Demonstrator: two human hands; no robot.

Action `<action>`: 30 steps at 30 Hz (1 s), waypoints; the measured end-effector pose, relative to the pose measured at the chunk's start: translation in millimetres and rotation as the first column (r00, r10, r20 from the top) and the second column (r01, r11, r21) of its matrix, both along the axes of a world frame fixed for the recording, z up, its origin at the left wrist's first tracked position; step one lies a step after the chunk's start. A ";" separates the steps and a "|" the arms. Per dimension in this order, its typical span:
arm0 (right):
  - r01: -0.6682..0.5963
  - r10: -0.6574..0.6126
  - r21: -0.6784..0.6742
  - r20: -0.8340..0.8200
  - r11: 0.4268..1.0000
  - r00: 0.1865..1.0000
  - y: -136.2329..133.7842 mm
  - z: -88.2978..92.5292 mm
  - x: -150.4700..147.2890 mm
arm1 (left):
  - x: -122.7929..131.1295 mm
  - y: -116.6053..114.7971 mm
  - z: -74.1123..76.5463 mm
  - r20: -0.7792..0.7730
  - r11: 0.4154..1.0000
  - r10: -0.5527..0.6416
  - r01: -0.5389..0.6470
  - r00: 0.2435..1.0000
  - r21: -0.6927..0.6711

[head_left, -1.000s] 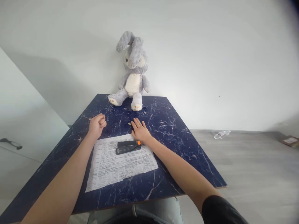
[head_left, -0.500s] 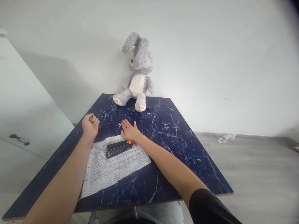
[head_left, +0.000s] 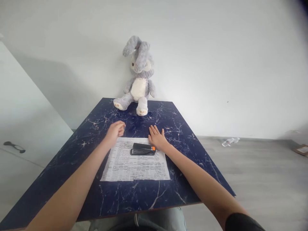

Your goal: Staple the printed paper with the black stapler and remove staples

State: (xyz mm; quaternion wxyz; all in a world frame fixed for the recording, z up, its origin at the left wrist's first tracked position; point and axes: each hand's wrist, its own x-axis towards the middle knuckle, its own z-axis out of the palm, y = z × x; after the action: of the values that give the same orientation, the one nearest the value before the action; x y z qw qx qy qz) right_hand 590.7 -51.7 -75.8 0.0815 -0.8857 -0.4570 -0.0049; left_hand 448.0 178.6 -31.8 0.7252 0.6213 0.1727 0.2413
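A printed paper sheet [head_left: 134, 166] lies squarely on the dark blue marbled table [head_left: 146, 199], and a black stapler [head_left: 142, 149] with an orange tip rests on its upper half. My left hand [head_left: 116, 130] is a loose fist beside the sheet's upper left corner, its wrist by the sheet's edge; nothing shows in its curled fingers, slightly blurred. At the upper right corner, my right hand [head_left: 157, 138] lies flat, fingers stretched beyond the paper and thumb apart. It is close to the stapler's orange end and holds nothing.
A grey plush rabbit [head_left: 139, 75] sits at the table's far end, against the white wall [head_left: 216, 64]. A white cabinet [head_left: 26, 106] with a dark handle stands to the left. On the floor to the right lies a clear plastic bottle [head_left: 230, 141].
The sheet has shifted right and turned straighter to the table's edge, with the stapler on it. Both hands have moved right, the left still closed, the right still flat.
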 end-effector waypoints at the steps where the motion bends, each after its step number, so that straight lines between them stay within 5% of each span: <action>1: 0.007 -0.007 -0.006 0.001 1.000 1.000 -5.7 0.0 4.0 | 4.0 -15.2 -4.1 -0.064 0.995 -0.037 0.043 0.997 0.095; 3: 0.007 -0.007 -0.017 -0.002 1.000 1.000 -12.4 -0.1 9.8 | 9.1 -39.1 -13.7 -0.164 0.934 -0.042 0.097 0.986 0.345; 5: -0.003 0.003 -0.015 -0.007 1.000 1.000 -14.1 -0.5 13.0 | 10.4 -52.6 -22.3 -0.201 0.809 -0.025 0.138 0.979 0.572; 8: -0.023 0.023 0.010 -0.006 1.000 1.000 -12.9 -2.2 15.9 | 8.4 -57.8 -29.0 -0.245 0.678 -0.013 0.189 0.969 0.710; 15: -0.114 0.114 0.136 0.009 0.984 0.994 -22.1 15.1 18.3 | 7.2 -64.3 -27.8 -0.302 0.653 0.065 0.189 0.951 0.733; 19: -0.336 0.397 0.322 -0.147 0.885 0.906 -38.5 47.7 1.9 | 6.8 -69.8 -29.1 -0.315 0.658 0.109 0.169 0.943 0.734; 23: -0.556 0.612 0.271 -0.219 0.786 0.760 -44.6 64.4 -23.2 | 4.2 -74.8 -26.4 -0.320 0.648 0.099 0.183 0.942 0.739; 27: -0.489 0.523 0.200 -0.188 0.849 0.831 -48.4 63.2 -28.1 | 2.1 -79.7 -22.0 -0.327 0.627 0.106 0.192 0.939 0.755; 30: -0.291 0.367 0.299 -0.241 0.909 0.899 -63.4 66.6 -6.7 | 2.7 -80.7 -23.9 -0.260 0.519 0.105 0.170 0.960 0.838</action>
State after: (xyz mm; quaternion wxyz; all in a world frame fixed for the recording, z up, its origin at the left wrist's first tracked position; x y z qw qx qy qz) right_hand 583.9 -115.1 -9.2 0.2612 -0.7678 -0.5794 0.0807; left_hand 450.7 97.9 -55.7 0.2997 0.9269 0.1201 0.1914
